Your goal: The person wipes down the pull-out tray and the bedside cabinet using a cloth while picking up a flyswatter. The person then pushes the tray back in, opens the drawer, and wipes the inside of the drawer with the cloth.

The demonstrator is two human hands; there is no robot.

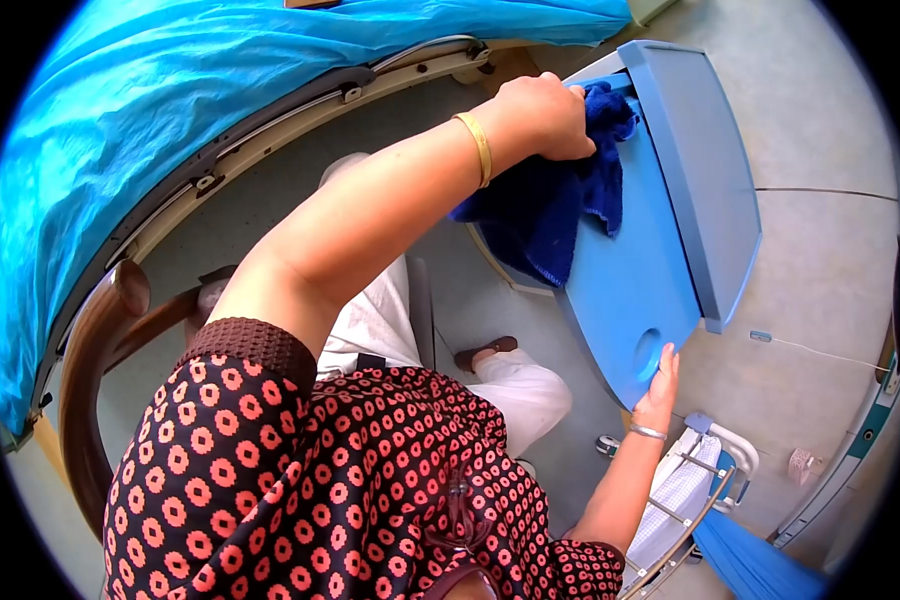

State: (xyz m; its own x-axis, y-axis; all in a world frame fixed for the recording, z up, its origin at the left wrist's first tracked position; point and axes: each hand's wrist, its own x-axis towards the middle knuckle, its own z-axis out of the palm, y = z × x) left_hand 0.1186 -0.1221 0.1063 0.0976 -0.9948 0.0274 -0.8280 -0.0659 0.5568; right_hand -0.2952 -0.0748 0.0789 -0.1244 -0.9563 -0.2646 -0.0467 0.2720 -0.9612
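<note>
Left hand (pixel 545 115): closed in a fist over a dark blue cloth (pixel 550 215), pressing its bunched upper part against the top edge of a light blue table board (pixel 630 300); the rest of the cloth hangs loose down the board's face. 1 gold bangle (pixel 477 148) sits on this wrist.

Right hand (pixel 660 382): fingers extended and lightly curled around the lower corner of the same board, just beside a round recess (pixel 647 352) in its surface; it holds nothing else. 1 silver bracelet (pixel 648 432) sits on this wrist.

Board: tilted, with a raised rim panel (pixel 705 170) along its far side.

Clothing: dark top with a red ring pattern (pixel 300 480), white trousers (pixel 515 385), 1 sandal (pixel 485 350) on the grey floor (pixel 820 270).

Surroundings: bed frame (pixel 270 135) curving across the upper left, its mattress under a bright blue plastic cover (pixel 150 100). Wire rack (pixel 685 490) with checked fabric stands at lower right, near the right forearm.
</note>
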